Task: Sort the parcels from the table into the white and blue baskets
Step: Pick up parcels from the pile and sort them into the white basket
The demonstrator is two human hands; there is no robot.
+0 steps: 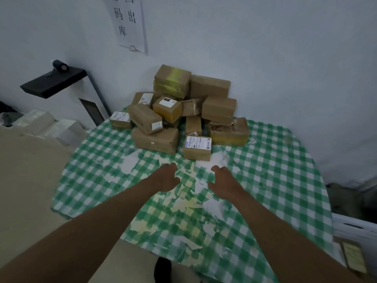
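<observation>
Standing against the far wall, a heap of parcels [184, 111]: about twelve brown cardboard boxes visible, some partly hidden, so the count is not exact. At least six carry white labels.

Table [275, 180]: one, covered in a green-and-white check cloth, worn through in pale patches at the middle. The heap takes the far middle of the top; the near half and both side margins of the cloth lie bare. The left edge borders a wide tan surface [30, 180]; the right edge drops toward one white basket [355, 227], only its rim in view at the frame's side.

Nearest parcel: one small labelled box [197, 147], standing at the front of the heap, label upward, touching the larger box [156, 139] to its left.

Hands: two, both bare, both holding nothing. Left hand [166, 178]: over the cloth, fingers loosely curled, near the labelled box and below-left of it, not touching. Right hand [223, 181]: fingers relaxed and spread a little, near the same box and below-right of it, not touching. The box lies ahead of the gap between the two hands.

Wall: one paper notice [128, 23] with printed characters. Left of the table: one black shelf [53, 82].
</observation>
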